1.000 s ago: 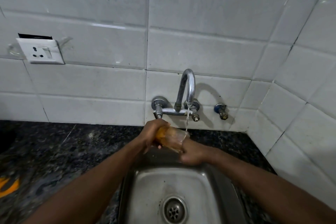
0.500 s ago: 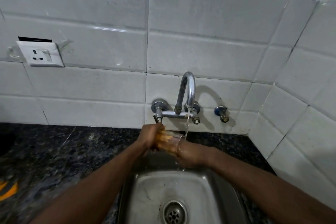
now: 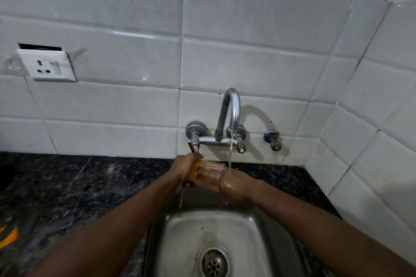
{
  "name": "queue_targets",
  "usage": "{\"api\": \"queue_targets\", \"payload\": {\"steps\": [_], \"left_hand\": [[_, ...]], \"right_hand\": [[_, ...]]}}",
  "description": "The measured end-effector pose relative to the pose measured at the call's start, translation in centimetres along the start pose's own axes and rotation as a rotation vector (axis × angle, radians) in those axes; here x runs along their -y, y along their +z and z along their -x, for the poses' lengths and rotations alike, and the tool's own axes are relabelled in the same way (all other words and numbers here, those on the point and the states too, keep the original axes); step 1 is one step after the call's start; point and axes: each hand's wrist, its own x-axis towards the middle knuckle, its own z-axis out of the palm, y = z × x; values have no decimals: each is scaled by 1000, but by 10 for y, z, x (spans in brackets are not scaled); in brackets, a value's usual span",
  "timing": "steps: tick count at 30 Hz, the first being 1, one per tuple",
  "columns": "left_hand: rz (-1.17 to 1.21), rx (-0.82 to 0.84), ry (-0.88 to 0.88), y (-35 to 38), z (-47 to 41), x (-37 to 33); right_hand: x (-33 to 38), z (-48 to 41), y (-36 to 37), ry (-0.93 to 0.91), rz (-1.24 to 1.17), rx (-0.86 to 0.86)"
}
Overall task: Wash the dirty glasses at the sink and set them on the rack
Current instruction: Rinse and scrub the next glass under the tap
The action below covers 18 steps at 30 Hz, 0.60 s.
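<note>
Near the middle of the frame, just below the tap (image 3: 228,123), a clear glass (image 3: 209,174) lies roughly on its side between two hands, held above the back edge of the steel sink (image 3: 180,243). The left hand (image 3: 185,170) closes around the left end of the glass, its fingers curled tight over it, with a yellow-orange patch showing at that end; whether this is the base of the glass or something pressed against it cannot be told. The right hand (image 3: 234,183) meets the right end of the glass, and its fingers are hidden there, so it cannot be told whether they are inside the mouth or wrapped around the rim. The skin of that hand is wet and shiny.

A thin stream of water (image 3: 230,153) falls from the curved spout and lands where the glass meets the right hand. Water drips from below both hands into the sink. The drain (image 3: 213,264) sits at the bottom centre of the frame, with dark specks around it.

Both forearms reach in from the lower corners of the frame. A dark speckled counter (image 3: 78,186) runs across the lower left and behind the sink. White tiles (image 3: 112,101) cover the wall, with a socket (image 3: 47,66) at the upper left and a small valve (image 3: 272,139) on the wall just right of the tap. Something orange (image 3: 7,235), blurred, lies at the lower left edge.
</note>
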Motion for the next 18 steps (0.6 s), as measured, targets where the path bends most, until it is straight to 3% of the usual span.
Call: {"api": "queue_targets", "payload": {"steps": [4,8,11,14,18], "left_hand": [[27,7,263,2,2,5],[-90,-61,28,4,-1,-2],[58,14,144,7,0,-3],[103,-15,277,10,2,1],[-9,-74,31,7,-1,-4]], "right_hand": [[15,6,-5,-2,-276,38],[9,6,6,24,-64,11],[4,7,5,-62,-51,-98],[20,11,-9,-42,-187,-60],[15,10,-3,-58,-37,-60]]}}
